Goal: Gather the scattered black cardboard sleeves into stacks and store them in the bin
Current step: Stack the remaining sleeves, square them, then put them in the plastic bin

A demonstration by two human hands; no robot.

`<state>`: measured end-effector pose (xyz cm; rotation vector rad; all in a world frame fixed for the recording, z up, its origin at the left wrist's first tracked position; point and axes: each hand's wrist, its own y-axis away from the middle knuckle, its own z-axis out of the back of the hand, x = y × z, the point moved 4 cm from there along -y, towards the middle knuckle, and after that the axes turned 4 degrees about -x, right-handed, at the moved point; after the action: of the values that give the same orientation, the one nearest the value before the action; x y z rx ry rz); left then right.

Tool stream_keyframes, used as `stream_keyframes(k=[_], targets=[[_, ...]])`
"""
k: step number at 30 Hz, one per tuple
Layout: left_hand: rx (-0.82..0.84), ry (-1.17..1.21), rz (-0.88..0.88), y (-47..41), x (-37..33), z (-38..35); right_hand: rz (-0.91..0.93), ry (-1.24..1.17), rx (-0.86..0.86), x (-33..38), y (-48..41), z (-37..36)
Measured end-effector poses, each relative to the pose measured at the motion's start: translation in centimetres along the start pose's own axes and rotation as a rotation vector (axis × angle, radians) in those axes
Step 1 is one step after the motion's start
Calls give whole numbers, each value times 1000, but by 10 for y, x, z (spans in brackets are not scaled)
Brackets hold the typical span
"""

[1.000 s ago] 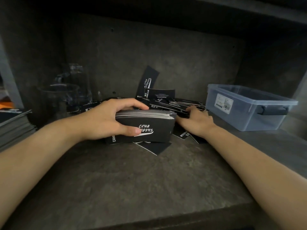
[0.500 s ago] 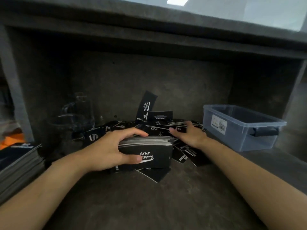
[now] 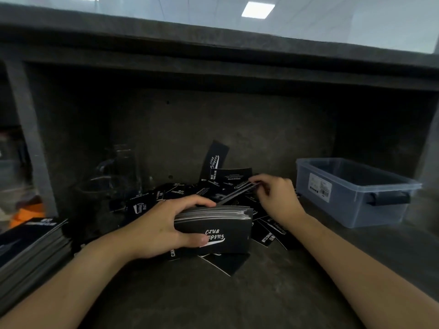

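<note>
My left hand (image 3: 161,230) grips a thick stack of black cardboard sleeves (image 3: 221,230) with white "Club Camping" lettering, held upright on the grey shelf. Just behind it, my right hand (image 3: 276,197) pinches a single sleeve (image 3: 237,192) by its right end, lifted off the pile and angled down toward the stack. Loose sleeves (image 3: 175,193) lie scattered at the back of the shelf, and one (image 3: 215,160) leans upright against the rear wall. A translucent blue-grey bin (image 3: 354,193) with dark handles stands to the right, open-topped and holding nothing I can see.
Another tall pile of black sleeves (image 3: 28,245) sits at the lower left. Clear glassware (image 3: 118,172) stands at the back left. The concrete shelf (image 3: 237,300) has a low overhang above and walls on both sides.
My right hand has lifted off the pile with one sleeve pinched in its fingers. The view has tilted up. My left hand keeps its hold on the stack.
</note>
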<state>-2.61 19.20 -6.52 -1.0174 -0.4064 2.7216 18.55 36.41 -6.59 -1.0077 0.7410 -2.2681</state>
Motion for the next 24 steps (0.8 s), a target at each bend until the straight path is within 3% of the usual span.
stream_keyframes(k=[4, 8, 12, 15, 17, 20, 24], targets=[[-10, -18, 3, -1, 1, -1, -364, -570, 60, 2, 8, 0], [-31, -88, 18, 0, 3, 0, -399, -746, -45, 5, 7, 6], [-66, -132, -33, 0, 5, 0, -351, -924, 103, 10, 9, 5], [-77, -122, -24, 1, 2, 0, -349, -958, 390, 21, 15, -3], [-79, -59, 4, 1, 3, 1, -372, -849, 522, 24, 22, -11], [-67, -38, 5, 1, 2, 1, -406, -708, 546, 21, 23, -18], [-95, -43, -56, 3, -3, 1, -446, -765, 416, 22, 19, -19]])
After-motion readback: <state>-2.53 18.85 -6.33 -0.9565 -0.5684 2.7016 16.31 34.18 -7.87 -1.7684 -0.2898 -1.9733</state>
